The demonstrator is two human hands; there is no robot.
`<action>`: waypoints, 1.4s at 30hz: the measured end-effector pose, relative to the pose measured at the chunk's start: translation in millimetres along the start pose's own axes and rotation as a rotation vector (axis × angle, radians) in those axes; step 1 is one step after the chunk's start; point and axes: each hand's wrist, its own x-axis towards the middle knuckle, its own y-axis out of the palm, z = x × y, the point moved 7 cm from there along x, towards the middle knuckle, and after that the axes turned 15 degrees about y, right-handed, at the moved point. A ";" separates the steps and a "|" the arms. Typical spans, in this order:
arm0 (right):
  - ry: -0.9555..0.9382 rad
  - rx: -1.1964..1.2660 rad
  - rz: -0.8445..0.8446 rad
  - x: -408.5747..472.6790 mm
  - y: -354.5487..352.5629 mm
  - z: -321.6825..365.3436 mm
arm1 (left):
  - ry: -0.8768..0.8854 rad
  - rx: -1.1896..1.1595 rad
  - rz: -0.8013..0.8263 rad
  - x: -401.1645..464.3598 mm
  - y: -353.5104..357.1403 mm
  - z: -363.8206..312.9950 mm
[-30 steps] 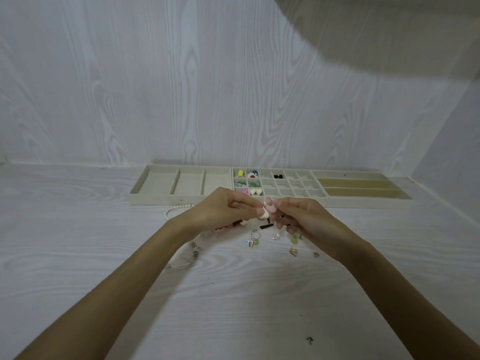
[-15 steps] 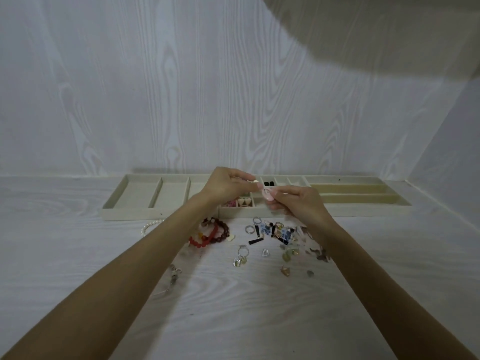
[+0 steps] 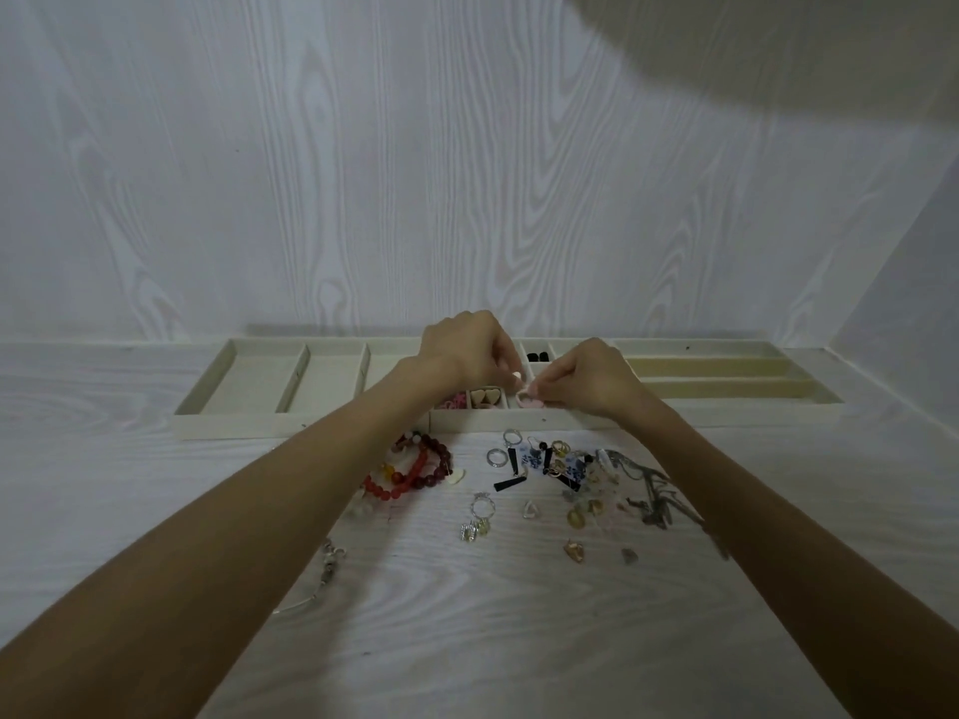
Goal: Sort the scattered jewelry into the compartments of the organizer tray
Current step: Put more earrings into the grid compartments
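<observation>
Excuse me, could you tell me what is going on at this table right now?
A person is sorting jewelry into a long organizer tray set against the wall. Both hands are over its small middle compartments: the left hand and right hand together pinch a small pale pink piece just above a compartment. Heart-shaped pieces already lie in the neighbouring one. Red bead bracelets, rings and a tangled chain still lie loose on the table.

White woodgrain table (image 3: 519, 640) carries organizer tray (image 3: 249, 425) and scattered jewelry (image 3: 565, 474).
</observation>
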 end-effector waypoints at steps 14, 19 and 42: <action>-0.012 -0.374 0.019 15.6 11.5 12.5 | 0.066 0.200 0.085 8.8 6.4 -8.3; -0.087 -0.372 0.100 7.3 5.9 12.5 | 0.076 0.193 0.071 9.6 8.8 -5.4; -0.176 -0.445 0.102 3.3 7.4 14.8 | -0.078 0.057 0.069 11.6 15.3 6.8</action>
